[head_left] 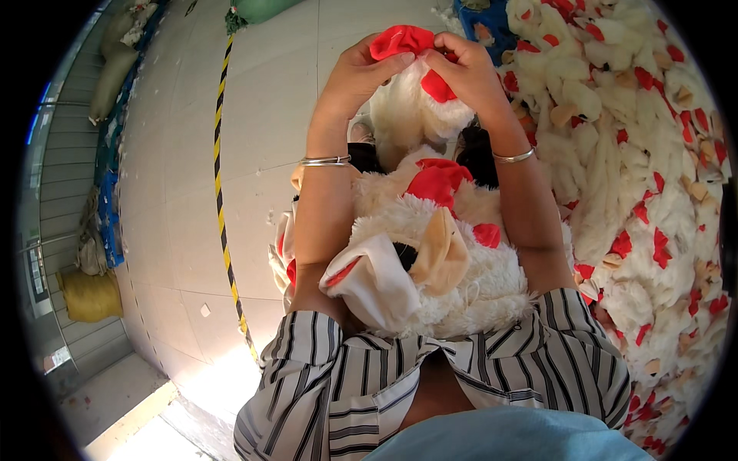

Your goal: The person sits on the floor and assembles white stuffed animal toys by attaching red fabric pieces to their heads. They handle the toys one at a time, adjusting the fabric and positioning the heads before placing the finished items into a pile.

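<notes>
Out in front of me, both hands pinch a red fabric piece [401,42] joined to a white plush skin [423,100]. My left hand [361,73] grips its left side, thumb laid along the lower edge. On the other side, my right hand [465,73] holds the edge between thumb and fingers. A second red patch [438,86] shows on the plush below the fingers. Across my lap lies a heap of fluffy white plush skins [461,300], with a red piece [438,182], a beige ear-shaped piece [440,253] and a white flap [373,284].
A large pile of white plush skins with red pieces [615,169] covers the floor along my right. Yellow-and-black tape [219,165] runs along the tiled floor on my left. Farther left are a yellow sack [90,295] and a blue bag [110,219]. A green sack [265,8] lies ahead.
</notes>
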Demonstrator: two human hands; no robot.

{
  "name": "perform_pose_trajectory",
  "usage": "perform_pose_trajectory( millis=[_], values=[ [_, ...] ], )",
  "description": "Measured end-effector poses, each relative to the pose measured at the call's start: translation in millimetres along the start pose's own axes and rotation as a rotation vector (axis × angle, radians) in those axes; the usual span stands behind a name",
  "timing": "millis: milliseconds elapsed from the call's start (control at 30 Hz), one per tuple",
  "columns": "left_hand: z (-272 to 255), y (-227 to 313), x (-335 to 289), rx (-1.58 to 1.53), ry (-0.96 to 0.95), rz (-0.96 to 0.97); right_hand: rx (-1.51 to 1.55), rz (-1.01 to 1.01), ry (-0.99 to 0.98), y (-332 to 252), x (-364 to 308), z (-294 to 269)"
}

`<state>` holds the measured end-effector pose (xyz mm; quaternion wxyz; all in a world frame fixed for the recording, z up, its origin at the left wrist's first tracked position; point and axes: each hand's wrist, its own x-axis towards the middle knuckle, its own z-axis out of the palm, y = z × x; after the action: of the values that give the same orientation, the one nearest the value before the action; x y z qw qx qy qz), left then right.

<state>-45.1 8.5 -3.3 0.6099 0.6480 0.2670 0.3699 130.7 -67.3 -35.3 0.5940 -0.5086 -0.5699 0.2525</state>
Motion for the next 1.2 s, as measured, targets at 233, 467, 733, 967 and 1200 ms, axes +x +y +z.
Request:
perform_pose_trajectory(
  millis=[233, 467, 733, 967, 1200],
  values=[
    [-6, -11, 4, -0.045, 0.095, -0.029, 0.055, -0.004, 0.057, 10, 3, -6],
    [-1, -6, 2, -0.04, 0.06, -0.039, 0.051, -0.028, 0.069, 11, 4, -3],
    [-3, -7, 3, -0.071, 0.153, -0.036, -0.042, 0.003, 0.216, -17, -4, -4],
    [7, 1, -3, 0.117, -0.029, -0.045, 0.022, 0.012, 0.099, -8, -2, 3],
    [-17, 8, -1, 0.32, 0.077, -0.139, 0.008, 0.143, -0.102, 5, 3, -14]
  ],
)
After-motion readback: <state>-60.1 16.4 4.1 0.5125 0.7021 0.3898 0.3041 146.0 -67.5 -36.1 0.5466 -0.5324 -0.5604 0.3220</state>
